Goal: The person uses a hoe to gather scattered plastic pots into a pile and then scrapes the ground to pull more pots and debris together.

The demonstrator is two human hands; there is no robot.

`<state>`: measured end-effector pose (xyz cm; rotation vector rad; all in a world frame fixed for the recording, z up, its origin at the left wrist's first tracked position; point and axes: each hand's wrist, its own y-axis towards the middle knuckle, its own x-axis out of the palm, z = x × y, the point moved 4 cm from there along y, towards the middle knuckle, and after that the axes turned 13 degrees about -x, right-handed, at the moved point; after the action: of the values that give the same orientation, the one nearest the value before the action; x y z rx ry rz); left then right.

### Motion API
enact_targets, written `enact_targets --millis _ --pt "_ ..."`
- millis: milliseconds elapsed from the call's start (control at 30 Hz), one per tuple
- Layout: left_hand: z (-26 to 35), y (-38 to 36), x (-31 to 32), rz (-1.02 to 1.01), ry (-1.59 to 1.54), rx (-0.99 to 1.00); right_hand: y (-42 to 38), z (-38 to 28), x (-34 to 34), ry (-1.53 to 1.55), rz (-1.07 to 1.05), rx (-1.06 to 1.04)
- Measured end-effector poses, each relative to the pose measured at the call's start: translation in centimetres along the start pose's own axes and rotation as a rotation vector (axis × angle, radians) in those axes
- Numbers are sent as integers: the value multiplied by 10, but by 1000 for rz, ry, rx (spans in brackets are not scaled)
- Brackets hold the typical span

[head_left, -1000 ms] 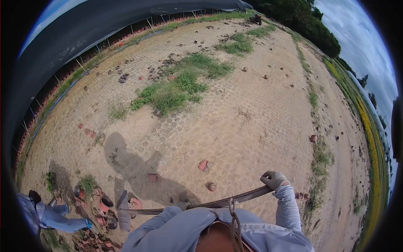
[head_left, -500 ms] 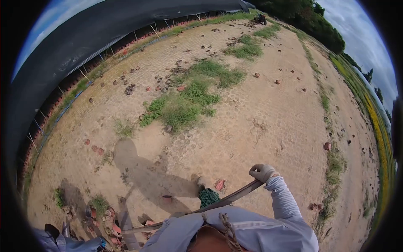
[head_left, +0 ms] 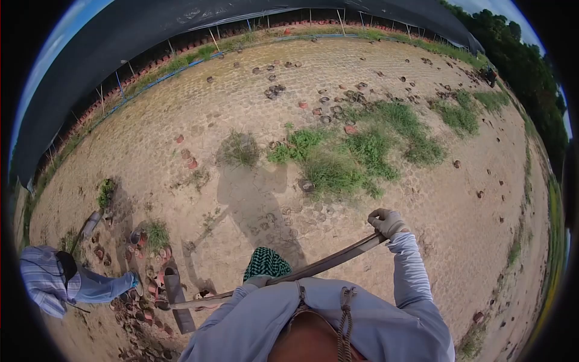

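My right hand (head_left: 389, 223), in a pale work glove, is closed around the upper end of a long wooden handle. The handle runs down to the left across my body and ends in a broad, dark flat blade set crosswise, like a long-handled scraper (head_left: 338, 258). Close to my waist, my left hand (head_left: 259, 280) is gloved too and wrapped on the handle, partly hidden by my sleeve. The blade lies at the lower left on the ground, beside a heap of reddish and dark plant pots (head_left: 145, 314).
Another person (head_left: 60, 280) in a checked shirt stands at the left with a similar tool (head_left: 90, 223). Grass clumps (head_left: 344, 160) and scattered pots (head_left: 338, 111) dot the sandy ground. A black shade-cloth structure (head_left: 151, 30) runs along the far side.
My view has turned left, so the ground and grass sit further right. The other person has come fully into view. Both my hands still hold the scraper, its blade now plainly visible.
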<state>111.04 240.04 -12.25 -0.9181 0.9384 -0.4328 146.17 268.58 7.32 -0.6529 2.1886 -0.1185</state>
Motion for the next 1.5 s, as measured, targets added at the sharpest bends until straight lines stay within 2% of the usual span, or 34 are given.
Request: enact_targets --millis 67,133,233,267,367,400,500,567,700,767,833,900,933,967,1000,1033,1067,1133,1233,1267,1300,1367,1467,1500 --pt "-20 51 -2 2 -36 14 49 -30 -7 -47 -28 -47" --pt "-26 75 -37 6 -52 16 105 -48 -6 -57 -60 -117" --pt "-42 115 -110 8 -43 22 184 -88 -6 -145 -35 -194" --pt "-50 130 -137 11 -38 24 211 -100 -4 -78 -19 -160" --pt "-80 169 -222 29 -21 29 258 -197 -16 -174 5 -154" --pt "-88 175 -250 33 -18 29 284 -204 -11 -122 13 -253" --pt "-103 169 -335 26 0 17 333 -244 -2 -81 9 -211" --pt "-111 176 -372 39 12 6 358 -257 4 -94 -35 -276" --pt "-133 216 -418 62 70 6 395 -274 17 136 -73 17" --pt "-139 234 -446 62 64 14 447 -242 29 68 -78 -86" --pt "-145 238 -492 62 20 4 506 -238 37 133 -54 -116" --pt "-152 237 -542 60 17 -35 550 -299 37 202 -41 -193" --pt "-162 254 -552 132 -31 -42 584 -306 40 272 -40 -192" --pt "-176 269 -563 217 -81 -60 632 -299 44 201 -34 -352" --pt "-189 273 -580 263 -123 -99 673 -301 52 284 -81 -372" --pt "-195 280 -594 295 -155 -116 709 -316 49 355 -118 -363" --pt "-193 287 -607 313 -175 -109 735 -350 42 203 -176 -433" --pt "-194 297 -633 377 -303 -214 771 -402 29 -93 -247 -541" --pt "-206 296 -661 435 -430 -307 897 -415 70 61 -530 -494" --pt "-206 297 -668 447 -466 -318 939 -421 83 -53 -580 -677" --pt "-208 301 -675 448 -496 -334 953 -444 89 3 -568 -660" --pt "-214 315 -688 440 -545 -346 944 -532 107 124 -529 -616" --pt "-230 345 -714 421 -598 -347 995 -597 133 21 -499 -801" --pt "-237 356 -725 415 -617 -349 1014 -614 141 0 -513 -803"
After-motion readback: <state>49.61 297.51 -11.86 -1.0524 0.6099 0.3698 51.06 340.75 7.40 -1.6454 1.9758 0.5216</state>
